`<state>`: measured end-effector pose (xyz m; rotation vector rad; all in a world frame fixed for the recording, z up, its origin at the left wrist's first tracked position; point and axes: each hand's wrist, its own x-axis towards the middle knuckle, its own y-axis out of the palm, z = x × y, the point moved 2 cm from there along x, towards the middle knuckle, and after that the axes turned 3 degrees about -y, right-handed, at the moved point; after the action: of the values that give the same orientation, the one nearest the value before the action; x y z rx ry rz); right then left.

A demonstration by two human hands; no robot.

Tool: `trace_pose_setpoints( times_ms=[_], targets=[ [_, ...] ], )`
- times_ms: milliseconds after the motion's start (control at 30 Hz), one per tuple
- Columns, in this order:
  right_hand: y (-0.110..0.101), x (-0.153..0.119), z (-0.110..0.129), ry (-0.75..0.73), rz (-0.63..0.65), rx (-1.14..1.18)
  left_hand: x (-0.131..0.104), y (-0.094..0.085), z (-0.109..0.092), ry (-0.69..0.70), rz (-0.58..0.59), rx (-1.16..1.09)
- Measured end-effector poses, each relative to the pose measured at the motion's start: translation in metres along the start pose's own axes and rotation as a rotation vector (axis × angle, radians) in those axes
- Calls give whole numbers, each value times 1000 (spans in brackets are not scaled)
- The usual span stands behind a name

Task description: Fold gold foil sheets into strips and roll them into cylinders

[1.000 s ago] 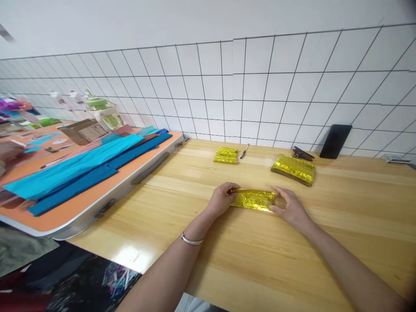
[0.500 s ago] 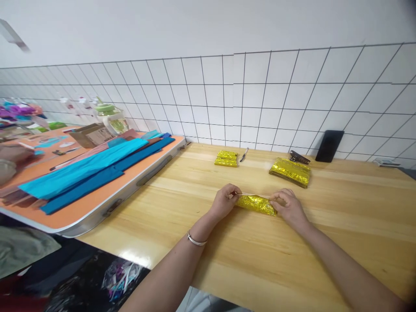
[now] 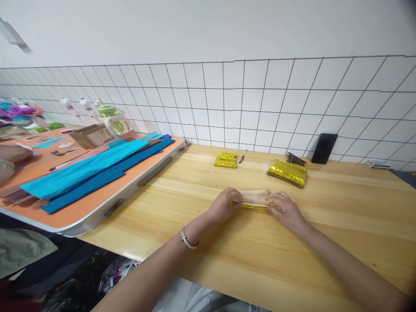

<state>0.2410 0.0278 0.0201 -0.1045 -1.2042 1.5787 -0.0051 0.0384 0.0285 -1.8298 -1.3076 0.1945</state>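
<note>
A sheet of gold foil paper (image 3: 254,197) lies between my hands over the wooden table, its pale tan back facing up. Along its near edge runs a narrow folded strip of shiny gold. My left hand (image 3: 226,203) pinches the left end of that fold. At the other end my right hand (image 3: 282,207) grips the paper with fingers closed. Beyond them sits a stack of folded gold foil paper (image 3: 287,173), and a smaller gold stack (image 3: 225,160) lies farther left beside a pen (image 3: 243,156).
A black phone (image 3: 324,148) leans against the tiled wall, near a dark clip (image 3: 296,159). On the left, an orange folding table (image 3: 87,212) bears blue paper strips (image 3: 87,167), a cardboard box (image 3: 91,135) and a green-lidded bottle (image 3: 112,119). Another person's hand (image 3: 14,156) shows at the far left.
The paper has turned from its shiny gold face to its pale back, with a gold fold now at the near edge. Both hands stay at its ends, and the view has shifted slightly.
</note>
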Motion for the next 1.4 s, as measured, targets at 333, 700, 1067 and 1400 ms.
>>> trace_pose_setpoints(
  times_ms=[333, 700, 1067, 1400],
  targets=[
    [0, -33, 19, -183, 127, -68, -28, 3, -4, 178, 158, 78],
    [10, -35, -2, -65, 33, 74, -31, 2, 13, 73, 144, 6],
    [7, -37, -5, 172, 194, 129, -29, 4, 9, 26, 189, -18],
    [4, -28, 5, 252, 173, 74, -26, 7, 5, -92, 136, 40]
  ],
)
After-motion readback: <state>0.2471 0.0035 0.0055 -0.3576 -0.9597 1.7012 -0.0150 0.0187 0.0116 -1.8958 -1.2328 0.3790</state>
